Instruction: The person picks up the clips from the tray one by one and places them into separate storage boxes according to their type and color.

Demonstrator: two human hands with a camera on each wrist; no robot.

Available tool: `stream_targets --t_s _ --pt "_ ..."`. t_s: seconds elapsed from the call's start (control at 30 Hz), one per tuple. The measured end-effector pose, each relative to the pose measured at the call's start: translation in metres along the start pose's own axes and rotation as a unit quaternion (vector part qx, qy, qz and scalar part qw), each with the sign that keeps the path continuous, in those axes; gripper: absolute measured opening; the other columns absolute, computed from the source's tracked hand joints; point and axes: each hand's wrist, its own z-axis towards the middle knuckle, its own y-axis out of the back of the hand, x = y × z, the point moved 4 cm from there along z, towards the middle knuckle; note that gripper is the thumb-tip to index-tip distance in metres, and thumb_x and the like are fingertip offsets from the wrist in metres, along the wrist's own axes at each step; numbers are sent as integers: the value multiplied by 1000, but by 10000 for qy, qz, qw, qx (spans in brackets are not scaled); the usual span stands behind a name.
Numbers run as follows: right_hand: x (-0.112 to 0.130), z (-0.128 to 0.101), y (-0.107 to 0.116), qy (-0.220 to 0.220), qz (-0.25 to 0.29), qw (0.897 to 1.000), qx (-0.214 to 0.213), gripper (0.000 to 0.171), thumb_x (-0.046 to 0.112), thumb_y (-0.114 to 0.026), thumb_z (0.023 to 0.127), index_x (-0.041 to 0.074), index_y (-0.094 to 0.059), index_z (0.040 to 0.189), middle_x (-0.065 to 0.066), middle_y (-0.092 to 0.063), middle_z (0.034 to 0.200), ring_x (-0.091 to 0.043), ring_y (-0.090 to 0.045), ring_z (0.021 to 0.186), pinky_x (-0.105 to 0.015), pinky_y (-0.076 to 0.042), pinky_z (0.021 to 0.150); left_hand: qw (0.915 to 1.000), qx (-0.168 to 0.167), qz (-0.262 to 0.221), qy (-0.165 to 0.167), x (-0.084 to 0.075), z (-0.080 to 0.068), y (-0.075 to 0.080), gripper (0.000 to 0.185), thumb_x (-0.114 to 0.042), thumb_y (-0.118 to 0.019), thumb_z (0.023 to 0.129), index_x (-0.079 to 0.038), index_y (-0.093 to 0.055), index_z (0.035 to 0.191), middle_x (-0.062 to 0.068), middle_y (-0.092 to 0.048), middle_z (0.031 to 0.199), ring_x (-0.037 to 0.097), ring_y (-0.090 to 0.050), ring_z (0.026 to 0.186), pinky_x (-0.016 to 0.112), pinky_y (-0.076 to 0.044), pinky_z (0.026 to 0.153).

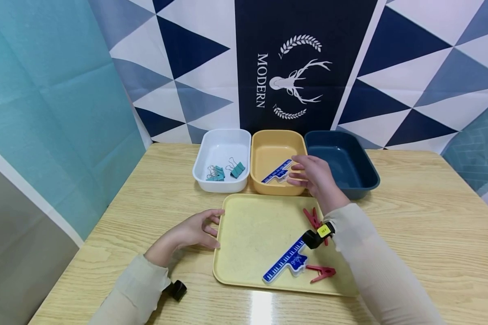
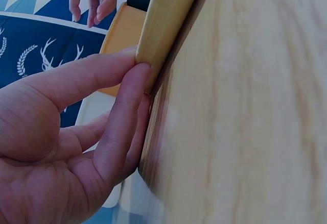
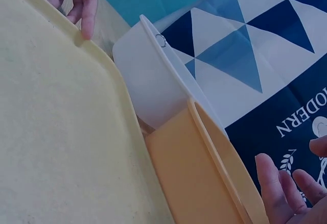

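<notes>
Right hand [image 3: 294, 193] cut off at the right wrist picture's edge, only fingertips shown, red clip [image 1: 315, 220] partly hidden behind the wrist camera [image 1: 318, 236], print on the blue ruler [image 1: 285, 262] too small to be read, binder clips [image 1: 223, 171] bunched, count unclear

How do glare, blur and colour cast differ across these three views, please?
Head view: evenly lit and sharp, with one white glare patch on the table by the tray's near rim, and wide-angle bending at the edges. Left wrist view: dim and bluish; the left hand fills the near field, and the wood beside it is smeared. Right wrist view: also dim, the right hand's fingertips soft.
</notes>
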Motion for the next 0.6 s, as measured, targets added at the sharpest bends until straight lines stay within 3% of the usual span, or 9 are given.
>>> stream_targets --t_s 0.37,0.6 --pt "-2 -14 3 75 -199 9997 105 58 37 -58 91 9 -38 138 -14 -47 123 -31 -53 109 -31 -53 80 10000 -49 57 29 0 0 0 86 11 -76 68 -3 -34 142 17 -39 121 24 -52 93 36 -56 71" --pt "-8 -20 8 70 -198 9997 105 58 37 -60 90 8 -40 137 -12 -48 115 -27 -58 96 -30 -54 75 10000 -47 31 19 1 0 0 86 11 -76 68 -3 -34 142 17 -39 120 24 -52 92 36 -56 71"
